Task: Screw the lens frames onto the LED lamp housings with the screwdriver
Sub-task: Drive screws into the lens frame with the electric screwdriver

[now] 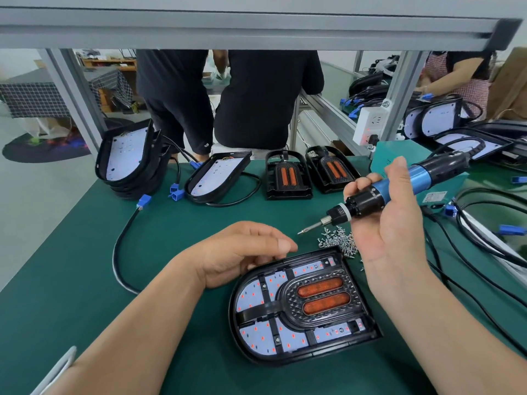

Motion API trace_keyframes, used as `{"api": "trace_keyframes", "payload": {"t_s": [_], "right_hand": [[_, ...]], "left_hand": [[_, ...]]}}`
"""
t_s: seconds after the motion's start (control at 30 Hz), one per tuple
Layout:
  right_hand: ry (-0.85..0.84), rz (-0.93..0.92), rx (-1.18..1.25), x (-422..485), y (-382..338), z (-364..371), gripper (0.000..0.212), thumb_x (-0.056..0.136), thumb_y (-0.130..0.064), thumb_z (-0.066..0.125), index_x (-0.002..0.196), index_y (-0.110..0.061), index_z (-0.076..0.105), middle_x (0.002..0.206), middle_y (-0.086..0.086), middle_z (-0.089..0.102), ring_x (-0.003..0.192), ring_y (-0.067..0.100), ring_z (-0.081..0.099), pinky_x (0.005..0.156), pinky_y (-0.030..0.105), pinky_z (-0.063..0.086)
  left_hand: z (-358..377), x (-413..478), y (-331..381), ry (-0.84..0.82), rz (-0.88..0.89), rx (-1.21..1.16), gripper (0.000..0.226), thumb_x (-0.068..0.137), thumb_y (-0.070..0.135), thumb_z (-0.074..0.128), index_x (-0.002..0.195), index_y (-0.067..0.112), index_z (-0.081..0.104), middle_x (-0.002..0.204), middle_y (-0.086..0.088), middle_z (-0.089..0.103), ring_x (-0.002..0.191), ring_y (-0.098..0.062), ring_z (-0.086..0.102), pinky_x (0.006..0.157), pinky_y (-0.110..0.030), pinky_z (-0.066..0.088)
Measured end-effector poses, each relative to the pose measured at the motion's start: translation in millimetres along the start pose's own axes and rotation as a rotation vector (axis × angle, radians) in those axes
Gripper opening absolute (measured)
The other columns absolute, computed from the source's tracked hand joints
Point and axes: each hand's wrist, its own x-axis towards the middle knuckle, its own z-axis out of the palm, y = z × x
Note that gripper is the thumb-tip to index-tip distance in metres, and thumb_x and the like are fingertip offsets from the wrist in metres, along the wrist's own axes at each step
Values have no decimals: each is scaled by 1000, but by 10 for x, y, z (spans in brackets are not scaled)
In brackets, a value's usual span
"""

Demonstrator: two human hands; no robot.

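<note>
Two lamps (288, 178) at the desk's (85, 280) far edge looked done, the near lamp (302, 306) pending; my right hand (396, 223) gripped the screwdriver (362, 199), left hand (242, 252) curled, contents unclear.

On the dark green surface (85, 280), the lamp housing (285, 357) just below the left hand (242, 252) is black, with a white board (253, 295) dotted red and a diamond-patterned black lens frame (288, 297) around two orange lenses (319, 286), while the screwdriver (399, 183) in the right hand (390, 223) is black and blue, above silver screws (339, 240).
</note>
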Motion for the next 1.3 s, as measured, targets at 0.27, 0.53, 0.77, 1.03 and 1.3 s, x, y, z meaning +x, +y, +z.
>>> {"api": "trace_keyframes", "payload": {"t_s": [0.27, 0.53, 0.77, 1.03, 1.3], "right_hand": [[-4, 28, 78, 32, -159, 85, 22, 100, -23, 75, 108, -11, 59, 78, 3, 59, 67, 17, 57, 73, 35, 57], [-97, 40, 42, 25, -315, -50, 18, 100, -20, 72, 105, -13, 57, 78, 1, 57, 66, 15, 55, 74, 33, 54], [-185, 80, -46, -45, -491, -230, 17, 101, -23, 65, 112, -17, 53, 78, -2, 52, 65, 12, 48, 67, 28, 49], [-464, 122, -178, -206, -604, -206, 15, 103, -24, 44, 111, -25, 57, 76, -7, 45, 61, 8, 44, 57, 21, 44], [-646, 163, -218, -285, -585, -183, 20, 94, -19, 51, 113, -21, 56, 72, -5, 46, 57, 10, 43, 53, 24, 44]], "left_hand": [[18, -42, 23, -54, -49, 79, 33, 80, 9, 79, 112, 4, 79, 113, -23, 76, 93, -26, 74, 90, -36, 61], [81, -25, 15, 66, -47, 129, 35, 75, 14, 80, 108, 3, 81, 108, -24, 78, 91, -28, 75, 89, -37, 61], [81, -11, 12, 64, -50, 143, 32, 77, 17, 79, 108, 7, 82, 106, -23, 78, 89, -29, 76, 84, -35, 61], [77, -7, 9, 65, -51, 183, 37, 74, 25, 82, 108, 9, 82, 107, -23, 78, 92, -32, 76, 88, -40, 61], [91, -9, 14, 93, -59, 179, 44, 68, 30, 84, 107, 11, 83, 105, -22, 79, 88, -29, 77, 79, -34, 61]]}}
